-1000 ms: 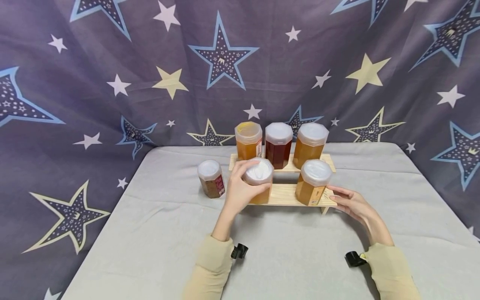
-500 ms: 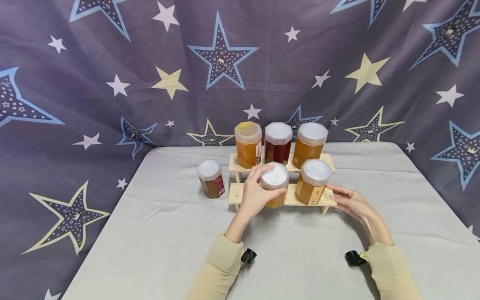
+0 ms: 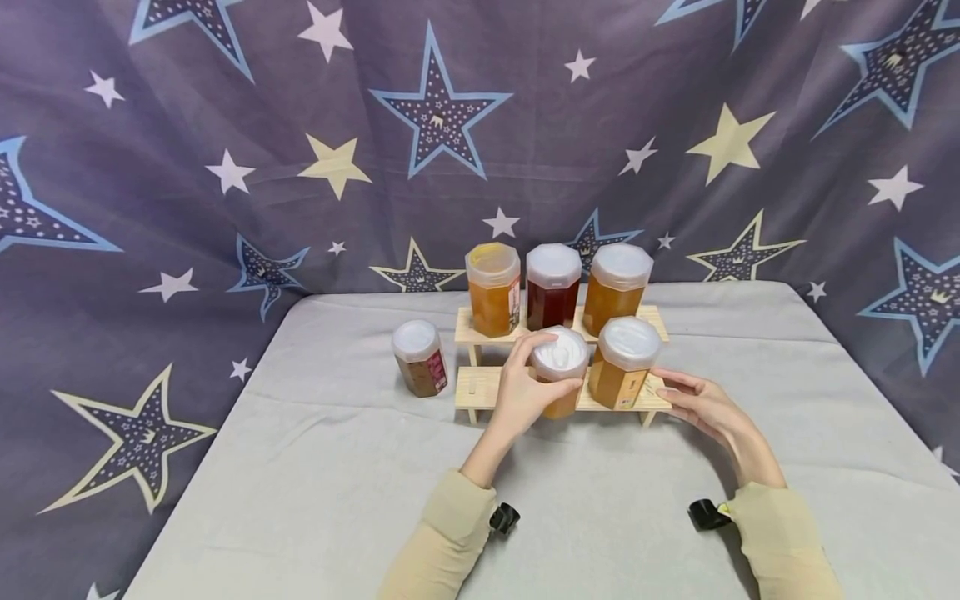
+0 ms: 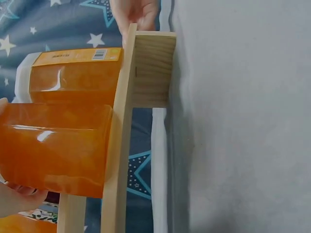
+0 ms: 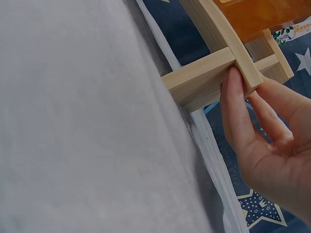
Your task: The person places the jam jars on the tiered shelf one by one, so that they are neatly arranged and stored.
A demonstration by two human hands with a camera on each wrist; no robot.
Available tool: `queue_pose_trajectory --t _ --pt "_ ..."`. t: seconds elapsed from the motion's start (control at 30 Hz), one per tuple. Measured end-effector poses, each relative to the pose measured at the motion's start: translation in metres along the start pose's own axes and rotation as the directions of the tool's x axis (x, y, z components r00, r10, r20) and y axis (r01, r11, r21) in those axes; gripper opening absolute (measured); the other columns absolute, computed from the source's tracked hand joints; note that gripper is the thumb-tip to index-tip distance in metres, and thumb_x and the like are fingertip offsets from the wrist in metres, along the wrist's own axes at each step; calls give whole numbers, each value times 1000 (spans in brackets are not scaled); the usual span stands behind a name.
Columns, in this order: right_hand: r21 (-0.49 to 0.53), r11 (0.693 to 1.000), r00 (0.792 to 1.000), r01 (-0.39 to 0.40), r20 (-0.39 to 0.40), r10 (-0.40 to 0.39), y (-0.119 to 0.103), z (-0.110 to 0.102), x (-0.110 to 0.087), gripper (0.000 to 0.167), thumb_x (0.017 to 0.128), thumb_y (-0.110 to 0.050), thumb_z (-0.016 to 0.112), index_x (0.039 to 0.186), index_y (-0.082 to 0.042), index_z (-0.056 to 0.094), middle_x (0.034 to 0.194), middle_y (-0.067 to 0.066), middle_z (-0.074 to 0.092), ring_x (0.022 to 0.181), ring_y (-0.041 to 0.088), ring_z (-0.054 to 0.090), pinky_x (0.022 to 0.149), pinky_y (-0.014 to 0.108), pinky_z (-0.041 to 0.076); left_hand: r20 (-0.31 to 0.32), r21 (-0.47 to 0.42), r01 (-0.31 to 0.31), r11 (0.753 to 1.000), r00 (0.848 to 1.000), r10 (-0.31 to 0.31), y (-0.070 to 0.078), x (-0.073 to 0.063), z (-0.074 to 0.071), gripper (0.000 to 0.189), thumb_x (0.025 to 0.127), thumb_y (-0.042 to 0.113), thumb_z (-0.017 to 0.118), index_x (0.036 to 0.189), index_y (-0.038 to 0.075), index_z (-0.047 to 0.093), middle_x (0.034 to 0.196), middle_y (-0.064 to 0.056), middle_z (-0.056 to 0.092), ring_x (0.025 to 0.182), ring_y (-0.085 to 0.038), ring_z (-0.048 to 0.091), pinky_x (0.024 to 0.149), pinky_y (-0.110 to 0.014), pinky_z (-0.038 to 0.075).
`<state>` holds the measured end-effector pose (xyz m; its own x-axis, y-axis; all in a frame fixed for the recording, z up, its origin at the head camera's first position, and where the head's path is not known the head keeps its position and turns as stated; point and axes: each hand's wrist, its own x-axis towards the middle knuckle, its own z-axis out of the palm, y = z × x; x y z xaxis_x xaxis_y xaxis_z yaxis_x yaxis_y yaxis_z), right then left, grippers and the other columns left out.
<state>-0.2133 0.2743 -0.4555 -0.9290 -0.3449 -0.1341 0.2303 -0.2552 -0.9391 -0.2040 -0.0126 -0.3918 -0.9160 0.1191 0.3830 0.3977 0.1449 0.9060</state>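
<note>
My left hand (image 3: pixel 517 402) grips an amber honey jar (image 3: pixel 561 354) by its sides near the white lid, thumb in front. The jar stands upright on the lower tier of a wooden two-tier rack (image 3: pixel 480 385). Beside it on the right is a second honey jar (image 3: pixel 628 346) with an orange label; the left wrist view shows the held jar (image 4: pixel 53 145) close against it. My right hand (image 3: pixel 712 410) pinches the right end of the lower tier, and in the right wrist view its fingers (image 5: pixel 236 92) lie against the wooden end (image 5: pixel 209 77).
On the upper tier stand an orange jar (image 3: pixel 493 300), a dark red jar (image 3: pixel 552 296) and an amber jar (image 3: pixel 617 292). A smaller brown jar (image 3: pixel 422 362) stands on the grey cloth (image 3: pixel 315 483) left of the rack. A star-patterned curtain (image 3: pixel 285 100) hangs behind.
My left hand has moved the honey jar to the right along the lower tier, towards the labelled jar, exposing the tier's left end. My right hand has stayed at the rack's end.
</note>
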Motion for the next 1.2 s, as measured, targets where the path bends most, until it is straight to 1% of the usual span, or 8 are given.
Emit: queue_pose_trajectory --t 0.1,0.23,0.3,0.5,0.57,0.73,0.97,1.2 --pt "8 1000 1000 8 14 -8 1 0 0 35 86 6 49 102 -21 64 101 -3 62 90 13 61 80 25 47 -25 -16 -7 1000 1000 7 7 -3 -1 55 64 11 78 113 11 53 125 -3 47 113 -16 44 88 -35 41" --pt "9 1000 999 23 30 -23 2 0 0 36 86 7 48 103 -20 64 102 -2 62 90 13 61 80 25 47 -63 -16 -62 998 996 61 20 -6 -2 51 66 5 75 112 3 53 132 -13 43 120 -21 40 92 -34 40" --pt "8 1000 999 23 28 -23 1 0 0 35 86 7 48 103 -20 64 102 -3 62 90 12 61 80 24 47 -86 20 -89 996 992 90 18 -5 -2 50 66 6 75 111 2 54 133 -14 42 122 -22 39 90 -35 41" --pt "0 1000 1000 3 0 -3 1 -1 -1 34 86 5 50 101 -22 64 101 -4 61 89 12 61 80 24 47 -123 100 -126 987 983 138 -10 0 5 52 66 18 77 113 11 56 134 -7 42 124 -19 36 90 -38 41" --pt "3 1000 1000 2 -4 -2 1 -1 -1 34 85 5 51 101 -23 64 101 -4 61 89 12 61 80 24 47 -131 111 -141 984 979 155 -13 0 7 53 66 22 76 114 14 56 134 -4 41 124 -17 35 91 -37 41" --pt "15 1000 1000 19 16 -20 2 -1 0 35 86 7 49 102 -21 64 101 -3 62 90 13 61 80 24 47 -154 121 -158 980 972 175 -14 -1 9 52 68 27 74 116 16 55 136 -1 40 124 -14 35 92 -33 40" --pt "16 999 999 28 34 -28 2 -2 1 37 87 7 47 102 -21 64 102 -2 62 90 13 61 79 24 47 -132 136 -144 980 978 162 -12 -1 11 54 72 24 72 121 16 50 139 0 34 127 -15 30 99 -34 33" --pt "4 1000 1000 6 12 -6 1 -1 0 36 86 6 48 101 -22 64 101 -4 61 89 12 61 79 24 47 -129 151 -151 977 977 171 -11 -1 10 53 73 25 71 121 16 50 139 -2 34 127 -16 31 98 -35 34"
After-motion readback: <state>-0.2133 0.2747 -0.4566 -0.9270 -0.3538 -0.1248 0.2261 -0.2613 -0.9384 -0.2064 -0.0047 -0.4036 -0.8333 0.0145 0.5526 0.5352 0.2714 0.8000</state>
